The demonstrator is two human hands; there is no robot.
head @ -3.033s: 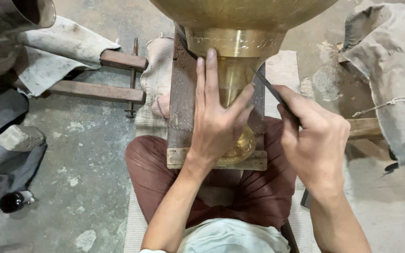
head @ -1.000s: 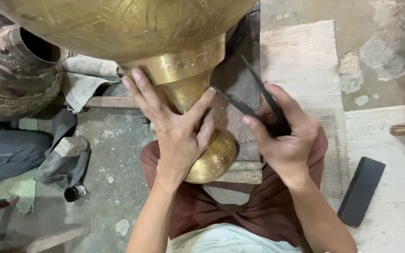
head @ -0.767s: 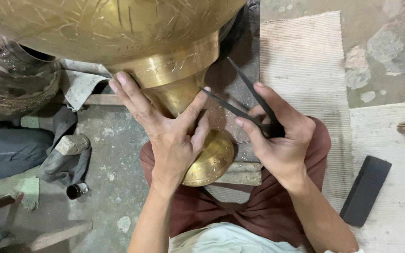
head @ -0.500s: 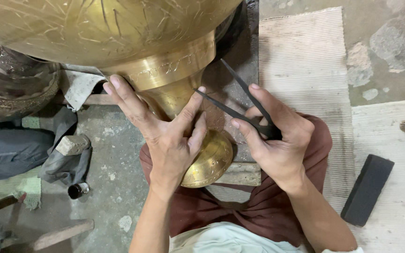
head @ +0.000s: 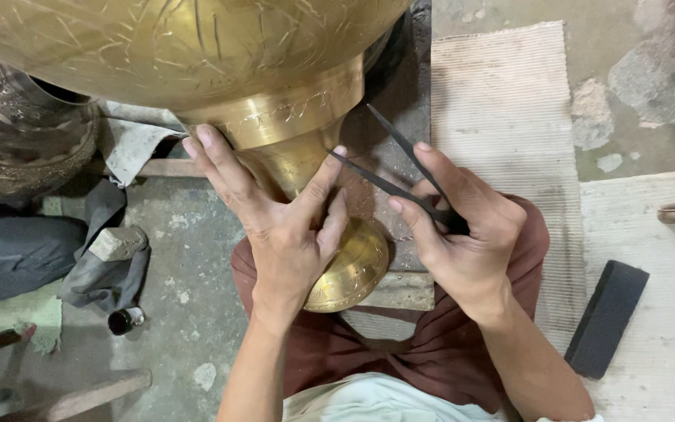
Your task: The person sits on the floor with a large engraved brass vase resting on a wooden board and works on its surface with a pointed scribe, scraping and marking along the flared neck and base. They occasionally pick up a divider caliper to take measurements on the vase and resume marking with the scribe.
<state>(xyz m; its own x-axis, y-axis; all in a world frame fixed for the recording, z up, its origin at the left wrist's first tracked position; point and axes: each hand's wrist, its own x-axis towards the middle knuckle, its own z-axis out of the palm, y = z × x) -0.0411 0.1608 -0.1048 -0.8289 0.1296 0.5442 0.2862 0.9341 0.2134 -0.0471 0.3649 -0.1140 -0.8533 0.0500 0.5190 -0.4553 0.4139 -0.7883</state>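
Your left hand point(head: 287, 227) lies spread flat on the narrow neck of the brass vase point(head: 197, 47), fingers splayed, thumb up toward the tool tip; it presses rather than grips. Your right hand point(head: 462, 234) is pinched shut around the hinge of a pair of dividers point(head: 400, 176), two thin dark legs fanning up and left.

The vase lies tipped over your lap: the big engraved belly is at the top of the view, away from you, and the round foot point(head: 353, 270) points at your body. So its long axis runs straight away from you, and the neck sits between the two hands. The lower leg's tip ends right at your left thumb, at the neck; whether it touches the metal I cannot tell. The left hand is on the vase, the right just beside it.

Count: one brass vase, one pair of dividers, one dark metal pot point(head: 17, 148) far left, one black block point(head: 607, 316) on the mat point(head: 501, 101) to the right, one small dark bottle point(head: 125, 320) on the floor.
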